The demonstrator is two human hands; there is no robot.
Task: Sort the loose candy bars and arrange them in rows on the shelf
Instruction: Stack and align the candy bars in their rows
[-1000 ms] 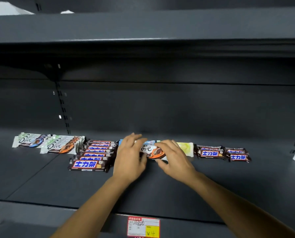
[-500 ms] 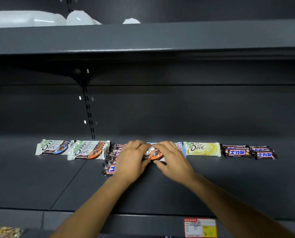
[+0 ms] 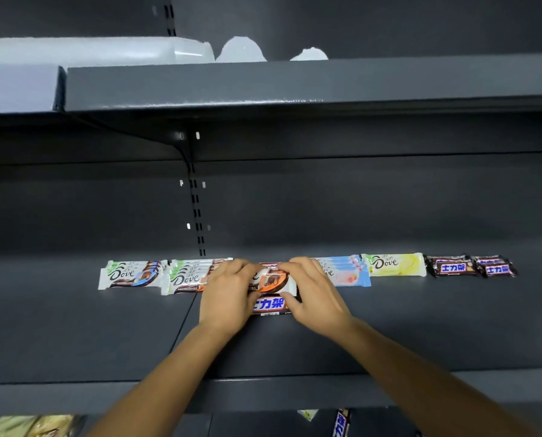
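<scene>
While L hand (image 3: 228, 294) & R hand (image 3: 317, 294) each curl round an end of the orange Dove bar (image 3: 271, 279), over the Snickers stack (image 3: 269, 305) mid shelf (image 3: 421, 326), best keep it flat, label up, then square it w/ the orange Dove row (image 3: 190, 277) on the left.

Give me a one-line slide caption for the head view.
Left hand and right hand hold an orange Dove bar over a brown bar on the dark shelf, sorted rows on either side.

Snickers bar (image 3: 269, 305) before Dove rows (image 3: 187, 274) on shelf (image 3: 421, 326)
</scene>
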